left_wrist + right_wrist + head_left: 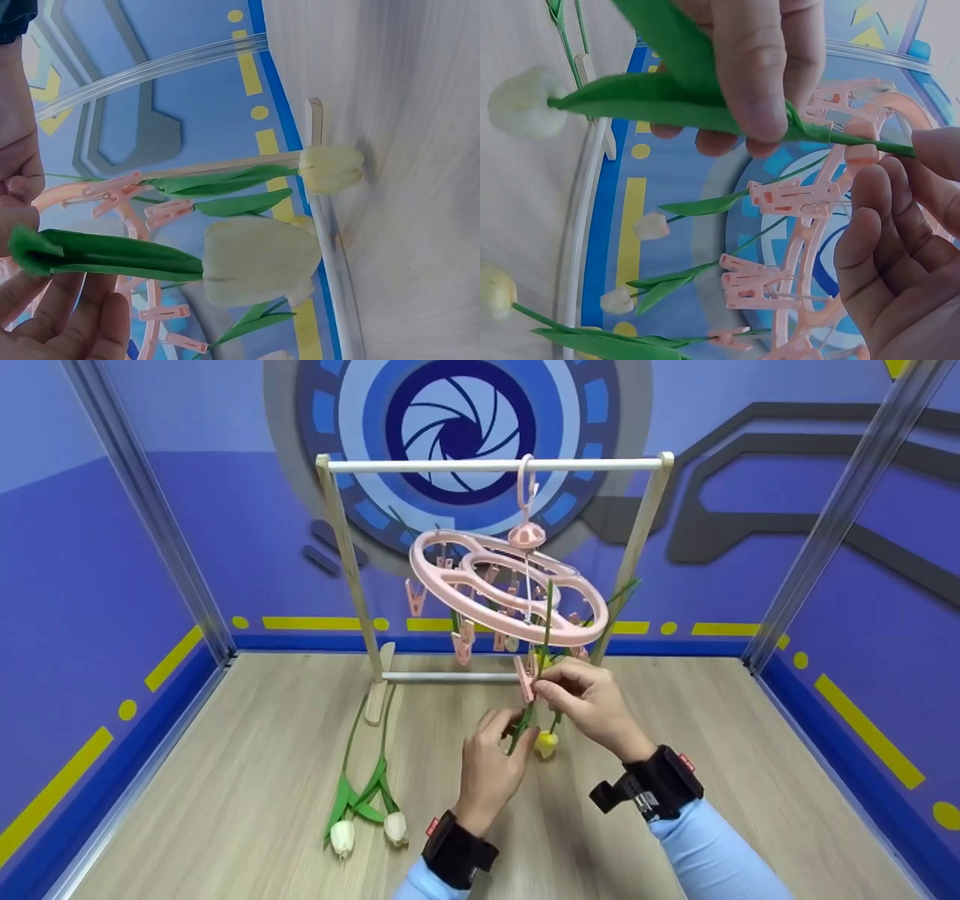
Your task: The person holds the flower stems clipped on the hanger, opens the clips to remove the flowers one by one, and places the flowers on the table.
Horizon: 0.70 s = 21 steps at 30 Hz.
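Note:
A pale tulip [262, 259] with green leaves hangs bloom-down in my left hand [491, 769], whose thumb and fingers grip it where the leaves join the stem. Its bloom is hidden behind that hand in the head view. Higher up, my right hand [592, 701] pinches the tulip's stem [550, 607] between thumb and fingertips, right beside a pink clothespin [524, 679]. That clothespin hangs from the low front edge of a tilted pink round drying hanger [517, 626]. Close behind the hands, a yellow tulip [546, 744] hangs head-down.
The hanger's hook [526, 484] loops over the white top bar [435, 466] of a wooden-legged rack. Two white tulips [343, 838] lie on the table at left, by the rack's foot [380, 690]. Several clipped tulips [651, 225] hang around the ring.

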Tool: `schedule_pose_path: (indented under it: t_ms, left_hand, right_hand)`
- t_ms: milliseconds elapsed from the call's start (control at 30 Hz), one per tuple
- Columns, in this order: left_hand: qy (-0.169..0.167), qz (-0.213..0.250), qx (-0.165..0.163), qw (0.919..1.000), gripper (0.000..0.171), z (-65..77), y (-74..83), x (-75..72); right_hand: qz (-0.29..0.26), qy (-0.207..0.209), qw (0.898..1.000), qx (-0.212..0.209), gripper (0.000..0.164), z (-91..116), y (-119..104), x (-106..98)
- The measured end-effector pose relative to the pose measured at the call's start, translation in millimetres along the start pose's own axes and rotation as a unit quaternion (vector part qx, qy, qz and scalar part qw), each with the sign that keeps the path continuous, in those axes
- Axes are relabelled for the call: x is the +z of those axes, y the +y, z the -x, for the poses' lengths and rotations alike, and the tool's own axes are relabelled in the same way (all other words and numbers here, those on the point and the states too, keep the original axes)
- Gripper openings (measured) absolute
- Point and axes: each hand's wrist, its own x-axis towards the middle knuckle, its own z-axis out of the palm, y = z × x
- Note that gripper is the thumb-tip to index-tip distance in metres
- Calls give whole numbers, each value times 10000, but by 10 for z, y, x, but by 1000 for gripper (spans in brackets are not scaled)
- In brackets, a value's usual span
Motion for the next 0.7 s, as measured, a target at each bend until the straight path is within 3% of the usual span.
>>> schedule_pose_path:
  t_ms: [267,467,700]
  left_hand:
    - [-34,286,-77,9996,14,27,-25,-90]
    - [-79,505,-307,9982,12,15,-45,-157]
    - [-50,580,-274,9979,12,14,-72,-197]
  right_hand:
    - [-66,-80,9999,103,12,-14,56,-7]
    - [-64,-35,9987,496,13,-64,81,-7]
    - [-59,-208,9956,912,18,-139,90,40]
